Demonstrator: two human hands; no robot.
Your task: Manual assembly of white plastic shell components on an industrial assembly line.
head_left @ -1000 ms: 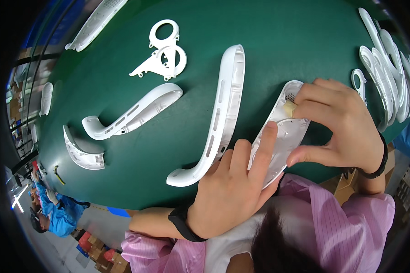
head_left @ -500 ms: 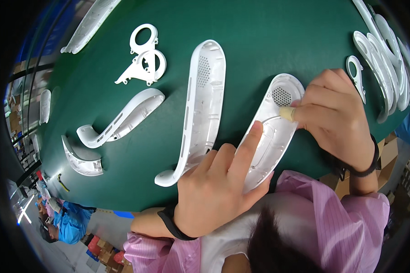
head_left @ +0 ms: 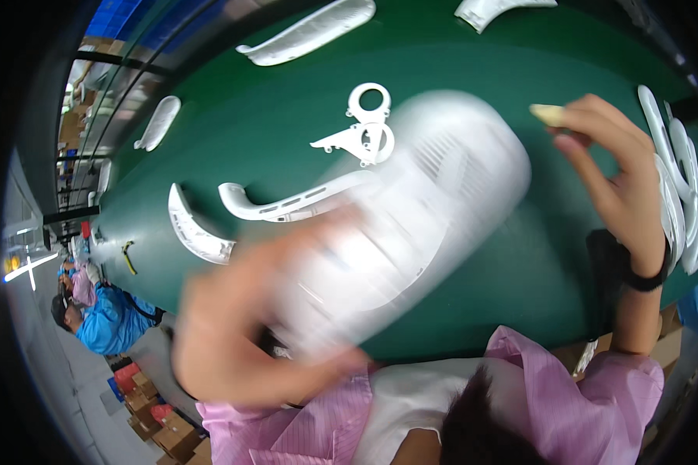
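1. Gripped at its near end by the left hand (head_left: 221, 329), a white shell (head_left: 388, 240) showed blurred, seemingly raised, above the table (head_left: 473, 318) between its middle and near edge. Motion hid whether this was one shell or two together.
2. Half a second earlier the right hand (head_left: 627, 178) had been at a shell near that edge; it had since come clear, leaving the left to carry alone, so two-handed work on the shell appeared to have paused.
3. Nothing was grasped by the right: its thumb and forefinger stood apart, a pale yellow cover (head_left: 547, 115) seemingly worn on the forefinger's tip.
4. Its forearm rose beside the stacked shells (head_left: 684, 186) at the table's right edge, fingers pointing inward.
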